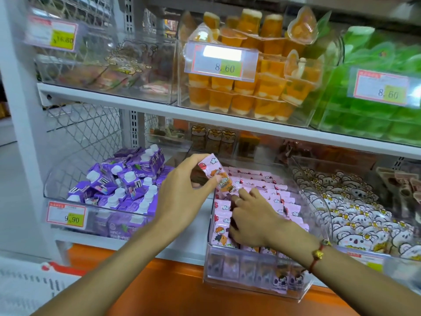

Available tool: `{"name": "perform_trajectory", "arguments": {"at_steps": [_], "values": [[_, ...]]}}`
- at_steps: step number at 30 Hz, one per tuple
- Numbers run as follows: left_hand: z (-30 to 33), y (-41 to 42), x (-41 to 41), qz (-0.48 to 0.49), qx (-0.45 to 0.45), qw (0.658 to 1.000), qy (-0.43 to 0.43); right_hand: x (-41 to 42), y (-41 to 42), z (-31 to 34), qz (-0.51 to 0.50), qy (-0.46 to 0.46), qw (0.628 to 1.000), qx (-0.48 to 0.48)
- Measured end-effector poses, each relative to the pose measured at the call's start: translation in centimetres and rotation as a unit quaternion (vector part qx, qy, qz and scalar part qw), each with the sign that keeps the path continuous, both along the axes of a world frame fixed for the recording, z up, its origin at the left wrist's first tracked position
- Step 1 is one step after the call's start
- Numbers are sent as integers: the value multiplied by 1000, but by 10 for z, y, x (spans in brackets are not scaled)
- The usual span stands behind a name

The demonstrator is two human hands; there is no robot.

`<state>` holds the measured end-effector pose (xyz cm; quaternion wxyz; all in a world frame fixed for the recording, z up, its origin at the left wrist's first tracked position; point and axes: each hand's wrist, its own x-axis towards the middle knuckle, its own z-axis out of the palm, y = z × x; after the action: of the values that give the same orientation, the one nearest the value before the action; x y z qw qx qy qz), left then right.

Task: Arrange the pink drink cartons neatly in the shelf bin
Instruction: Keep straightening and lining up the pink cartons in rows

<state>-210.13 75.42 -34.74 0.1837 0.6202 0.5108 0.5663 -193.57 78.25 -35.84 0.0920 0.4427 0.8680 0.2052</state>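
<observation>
Pink carton (215,173) pinched in left hand (182,190) above bin (255,283); right hand (252,217) fingers curled among packed cartons (273,190).

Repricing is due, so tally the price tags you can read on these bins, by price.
8.60: 2, the orange-bin tag and the green-bin tag
9.90: 1, the purple-bin tag
16.80, blurred: 1, the top-left tag
Total: 4
A lower-right tag is unreadable and not counted.
</observation>
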Motion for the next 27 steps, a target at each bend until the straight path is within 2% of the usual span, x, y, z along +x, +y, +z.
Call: {"name": "perform_trajectory", "arguments": {"at_steps": [6,12,15,21,27], "values": [[-1,0,-6,-22,8,1000,-9,15,-3,1,-16,116,993,-3],[4,8,-5,-68,4,998,13,35,-26,-7,-2,305,952,-39],[8,12,1,-91,10,992,92,40,-34,-11,-3,364,929,-64],[26,23,10,-106,0,955,278,46,-38,-15,8,405,911,-81],[55,45,23,-109,-26,891,439,46,-40,-16,2,422,902,-91]]}}
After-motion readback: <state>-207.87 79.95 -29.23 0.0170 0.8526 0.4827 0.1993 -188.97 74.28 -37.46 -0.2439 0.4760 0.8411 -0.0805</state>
